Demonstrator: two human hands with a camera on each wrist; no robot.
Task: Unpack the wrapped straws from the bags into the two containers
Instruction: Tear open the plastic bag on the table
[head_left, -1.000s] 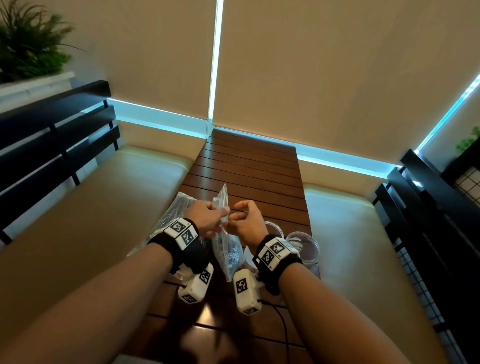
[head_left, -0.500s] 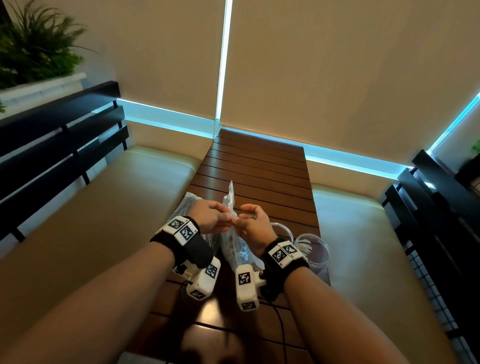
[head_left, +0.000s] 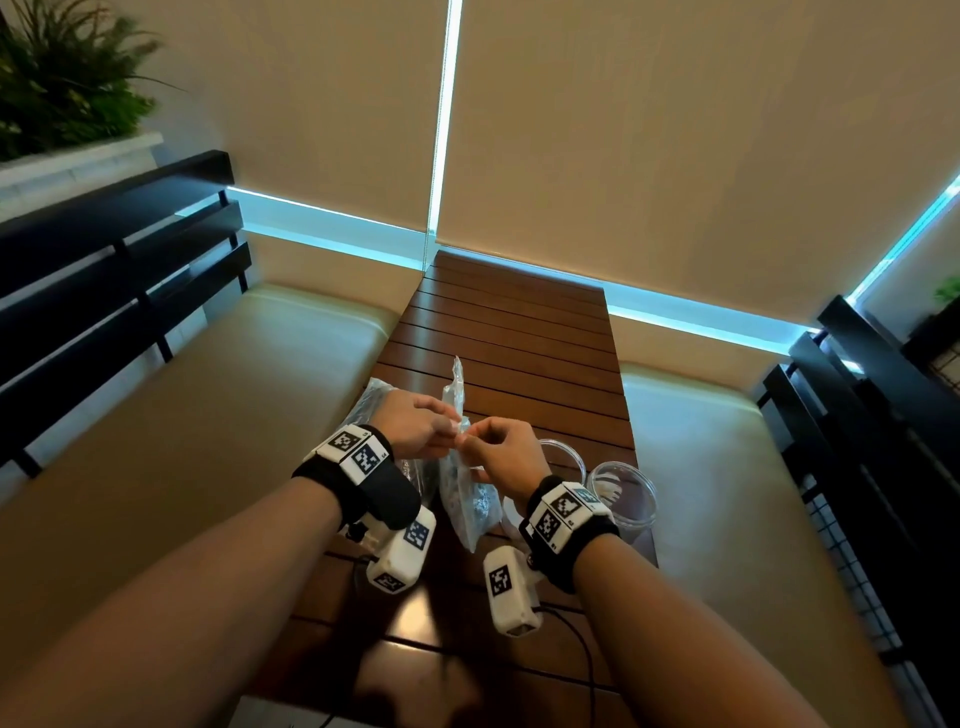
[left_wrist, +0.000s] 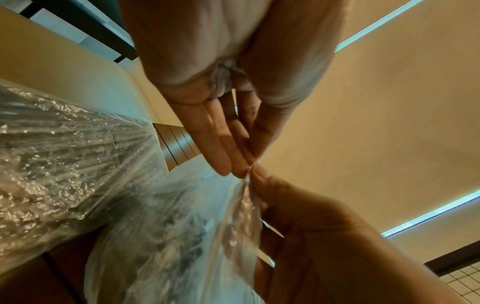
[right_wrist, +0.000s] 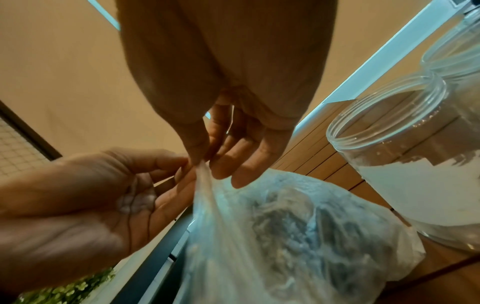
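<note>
**Both hands pinched the neck of a clear straw bag above the slatted table**

No brand name or readable writing showed anywhere. The only markings were black-and-white square code tags on the wrist bands (head_left: 357, 450) and on the white camera housings under each wrist; tiny characters beside the tags were too small to read.

The left hand (head_left: 415, 423) and the right hand (head_left: 501, 449) met fingertip to fingertip over the wooden table (head_left: 511, 338). Between them hung a clear plastic bag (head_left: 470, 501) of wrapped straws, its twisted neck standing up above the fingers. In the left wrist view, the left hand's fingers (left_wrist: 221, 144) lay long and pressed together, thumb closing against them on the plastic. In the right wrist view, the right thumb and forefinger (right_wrist: 197, 152) nipped the same gathered neck, while the other fingers hung loosely spread just beside the film. The bag's bulging body (right_wrist: 285, 236) sagged below the hands.

A second, fuller bag (left_wrist: 64, 154) lay on the table to the left, behind the left wrist. Two clear, lidless containers (head_left: 623, 493) stood side by side on the table to the right, the nearer one (right_wrist: 405, 160) with something white inside.
</note>
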